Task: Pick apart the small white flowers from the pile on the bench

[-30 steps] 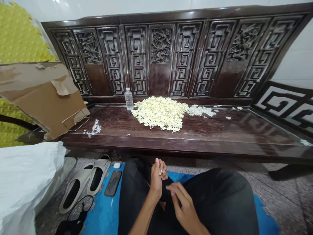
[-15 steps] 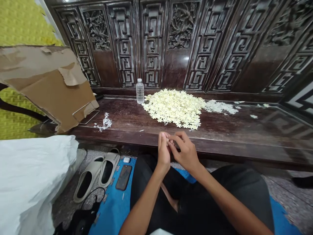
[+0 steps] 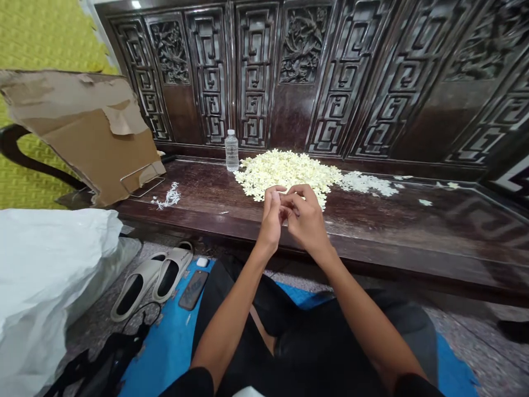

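Observation:
Both hands meet just in front of a heap of small cream-yellow flowers [image 3: 285,168] on the dark wooden bench [image 3: 413,231]. My left hand [image 3: 270,220] is closed, its thumb upright and fingers curled. My right hand [image 3: 305,215] is closed too, thumb and fingertips pinched against the left fingers. A sliver of something pale shows between the fingertips; it is too small and covered to make out. To the right of the heap lies a flatter patch of whiter flowers [image 3: 367,183]. Thin white stalk-like bits [image 3: 169,196] form a small pile at the left.
A clear water bottle [image 3: 232,151] stands left of the heap. Torn cardboard [image 3: 95,143] leans at the left, above a white sack [image 3: 49,259]. On the floor are slides [image 3: 169,273], a phone [image 3: 194,289] and a blue mat [image 3: 161,353]. A carved wooden back [image 3: 256,71] rises behind.
Both hands have risen and moved forward, now overlapping the front of the flower heap in view. The right fingers have drawn in closer to the left hand. The camera view has shifted slightly.

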Action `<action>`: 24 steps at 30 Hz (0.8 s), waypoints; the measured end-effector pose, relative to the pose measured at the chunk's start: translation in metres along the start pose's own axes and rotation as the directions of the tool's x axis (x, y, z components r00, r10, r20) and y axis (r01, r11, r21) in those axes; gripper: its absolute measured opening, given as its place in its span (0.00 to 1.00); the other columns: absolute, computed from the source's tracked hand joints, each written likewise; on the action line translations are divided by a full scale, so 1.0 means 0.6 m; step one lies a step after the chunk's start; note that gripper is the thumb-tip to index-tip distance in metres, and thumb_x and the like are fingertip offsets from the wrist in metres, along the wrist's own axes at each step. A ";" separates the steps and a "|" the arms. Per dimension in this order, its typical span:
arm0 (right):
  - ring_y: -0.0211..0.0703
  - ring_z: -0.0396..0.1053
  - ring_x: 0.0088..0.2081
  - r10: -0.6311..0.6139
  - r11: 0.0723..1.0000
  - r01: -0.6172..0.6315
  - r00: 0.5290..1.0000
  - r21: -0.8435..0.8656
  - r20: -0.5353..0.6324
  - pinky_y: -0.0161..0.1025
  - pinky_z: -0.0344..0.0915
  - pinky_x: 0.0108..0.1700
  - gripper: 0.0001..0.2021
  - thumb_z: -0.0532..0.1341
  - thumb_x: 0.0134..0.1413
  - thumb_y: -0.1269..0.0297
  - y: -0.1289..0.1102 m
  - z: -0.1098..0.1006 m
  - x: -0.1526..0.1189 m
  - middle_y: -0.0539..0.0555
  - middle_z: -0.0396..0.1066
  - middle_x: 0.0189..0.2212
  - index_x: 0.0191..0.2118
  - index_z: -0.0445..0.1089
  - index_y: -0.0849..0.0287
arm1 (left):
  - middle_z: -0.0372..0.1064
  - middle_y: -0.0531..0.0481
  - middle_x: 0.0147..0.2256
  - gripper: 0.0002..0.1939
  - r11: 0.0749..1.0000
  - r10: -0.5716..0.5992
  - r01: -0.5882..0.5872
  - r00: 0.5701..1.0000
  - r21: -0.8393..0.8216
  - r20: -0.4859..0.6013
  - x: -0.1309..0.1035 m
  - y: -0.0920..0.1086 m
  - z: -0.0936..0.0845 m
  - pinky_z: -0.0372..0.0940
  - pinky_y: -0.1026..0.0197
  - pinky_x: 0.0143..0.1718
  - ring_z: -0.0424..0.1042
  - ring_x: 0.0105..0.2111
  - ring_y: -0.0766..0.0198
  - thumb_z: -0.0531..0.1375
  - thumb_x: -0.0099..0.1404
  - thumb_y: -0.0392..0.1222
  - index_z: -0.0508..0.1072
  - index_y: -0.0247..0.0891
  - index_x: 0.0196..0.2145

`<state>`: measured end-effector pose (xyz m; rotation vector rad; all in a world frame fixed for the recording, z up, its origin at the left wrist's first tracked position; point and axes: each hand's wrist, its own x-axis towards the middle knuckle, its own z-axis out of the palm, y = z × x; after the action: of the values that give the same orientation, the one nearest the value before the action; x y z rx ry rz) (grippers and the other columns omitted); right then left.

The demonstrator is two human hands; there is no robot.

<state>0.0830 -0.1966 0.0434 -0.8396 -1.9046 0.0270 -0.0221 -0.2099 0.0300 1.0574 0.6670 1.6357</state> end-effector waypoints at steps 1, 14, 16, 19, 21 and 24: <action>0.55 0.69 0.50 -0.001 1.000 0.002 1.000 0.009 -0.017 0.50 0.69 0.49 0.09 0.58 0.64 0.75 0.009 -0.004 0.004 0.60 0.68 0.46 0.39 0.72 0.54 | 0.67 0.50 0.37 0.20 1.000 -0.011 0.011 1.000 0.002 0.004 0.004 -0.003 0.004 0.65 0.67 0.32 0.69 0.32 0.67 0.51 0.77 0.63 0.65 0.46 0.51; 0.47 0.70 0.35 0.154 0.984 -0.161 0.983 0.075 0.096 0.43 0.63 0.39 0.10 0.57 0.73 0.61 0.084 -0.015 -0.055 0.55 0.72 0.34 0.37 0.69 0.54 | 0.74 0.46 0.45 0.14 0.927 0.090 -0.083 0.996 0.366 -0.002 -0.018 -0.093 -0.031 0.70 0.63 0.45 0.75 0.45 0.61 0.64 0.71 0.53 0.74 0.42 0.47; 0.46 0.70 0.35 0.164 0.975 -0.177 0.982 0.138 0.097 0.42 0.64 0.38 0.11 0.58 0.73 0.58 0.087 -0.014 -0.062 0.54 0.73 0.34 0.37 0.70 0.54 | 0.74 0.47 0.42 0.13 0.917 0.090 -0.080 0.996 0.391 -0.006 -0.022 -0.091 -0.033 0.70 0.63 0.43 0.75 0.42 0.62 0.64 0.72 0.53 0.73 0.41 0.44; 0.45 0.70 0.34 0.174 0.955 -0.197 0.977 0.220 0.121 0.41 0.64 0.38 0.10 0.60 0.72 0.58 0.089 -0.019 -0.065 0.53 0.74 0.33 0.37 0.72 0.54 | 0.71 0.51 0.34 0.13 0.900 0.113 -0.092 0.993 0.427 -0.025 -0.022 -0.089 -0.034 0.68 0.63 0.41 0.72 0.34 0.65 0.63 0.72 0.53 0.72 0.40 0.39; 0.43 0.69 0.33 0.195 0.936 -0.229 0.970 0.267 0.147 0.40 0.64 0.37 0.08 0.62 0.71 0.60 0.089 -0.024 -0.065 0.52 0.74 0.32 0.37 0.73 0.55 | 0.69 0.52 0.31 0.14 0.894 0.125 -0.097 0.992 0.437 -0.035 -0.023 -0.089 -0.034 0.66 0.64 0.40 0.71 0.32 0.66 0.63 0.72 0.52 0.71 0.39 0.37; 0.41 0.69 0.32 0.223 0.909 -0.275 0.956 0.314 0.191 0.38 0.63 0.36 0.07 0.64 0.69 0.60 0.089 -0.031 -0.065 0.51 0.73 0.32 0.39 0.74 0.56 | 0.68 0.53 0.30 0.15 0.892 0.131 -0.101 0.991 0.441 -0.039 -0.024 -0.088 -0.033 0.64 0.64 0.38 0.70 0.31 0.67 0.63 0.72 0.52 0.71 0.39 0.35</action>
<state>0.1364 -0.1843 0.0020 -0.8560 -1.8467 0.5757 -0.0142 -0.2057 -0.0277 1.3904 1.0713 1.6694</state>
